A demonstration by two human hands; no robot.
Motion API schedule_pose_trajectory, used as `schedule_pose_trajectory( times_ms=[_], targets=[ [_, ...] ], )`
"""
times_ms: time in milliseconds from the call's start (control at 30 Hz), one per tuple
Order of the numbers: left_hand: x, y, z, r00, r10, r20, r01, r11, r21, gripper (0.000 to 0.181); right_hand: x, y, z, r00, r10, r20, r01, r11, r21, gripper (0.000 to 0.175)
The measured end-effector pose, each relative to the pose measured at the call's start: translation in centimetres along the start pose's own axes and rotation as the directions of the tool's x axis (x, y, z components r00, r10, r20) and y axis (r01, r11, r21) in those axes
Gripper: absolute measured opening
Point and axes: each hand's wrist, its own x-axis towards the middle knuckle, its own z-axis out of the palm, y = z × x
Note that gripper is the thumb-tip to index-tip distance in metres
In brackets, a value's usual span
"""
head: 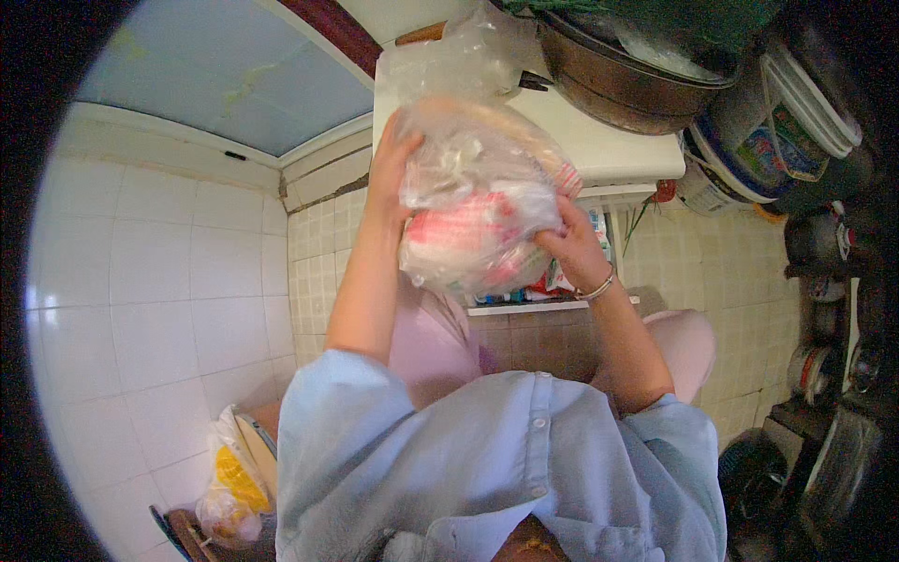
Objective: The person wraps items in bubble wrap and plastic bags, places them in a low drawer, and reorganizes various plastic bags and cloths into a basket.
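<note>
Both of my hands hold a bulky clear plastic bag [477, 204] in front of my chest. Pink-and-white and beige contents, perhaps more bags, show through its film; motion blur hides what they are. My left hand [397, 165] presses against the bag's left side, its fingers partly behind the film. My right hand [572, 235] pinches the lower right side, a bracelet on its wrist. Below and behind the bag is an open drawer [555, 307], where red, white and blue packages partly show. Much of the drawer is hidden by the bag.
Above the drawer, a white cabinet top [597, 158] carries a large brown metal basin [618, 84] and a crumpled clear plastic bag [484, 56]. Plastic buckets [772, 133] stand at the right. White wall tiles [161, 281] rise at the left, with a yellow-and-white bag [239, 478] low down.
</note>
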Motion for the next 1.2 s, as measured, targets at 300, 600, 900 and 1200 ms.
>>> schedule_pose_trajectory(
  times_ms=[300,600,900,1200],
  targets=[
    [-8.4,-0.2,1.9,0.967,0.143,0.21,-0.202,0.934,0.296,0.057,-9.7,-0.9,-7.3,0.988,0.15,-0.032,-0.152,0.986,-0.068,0.042],
    [-18.1,-14.8,-1.1,0.678,-0.723,-0.133,0.727,0.686,-0.018,0.045,-13.0,5.7,-8.9,0.787,0.617,-0.023,-0.605,0.778,0.169,0.049],
    [-7.6,-25.5,-8.7,0.688,-0.533,-0.492,0.635,0.771,0.053,0.027,-4.1,13.5,-8.6,0.811,0.584,-0.02,-0.585,0.811,-0.025,0.056],
    [-10.2,-22.7,-5.3,0.954,0.048,0.296,-0.3,0.143,0.943,0.048,-7.9,9.9,-10.2,0.778,0.595,-0.203,-0.574,0.804,0.155,0.043]
  ],
)
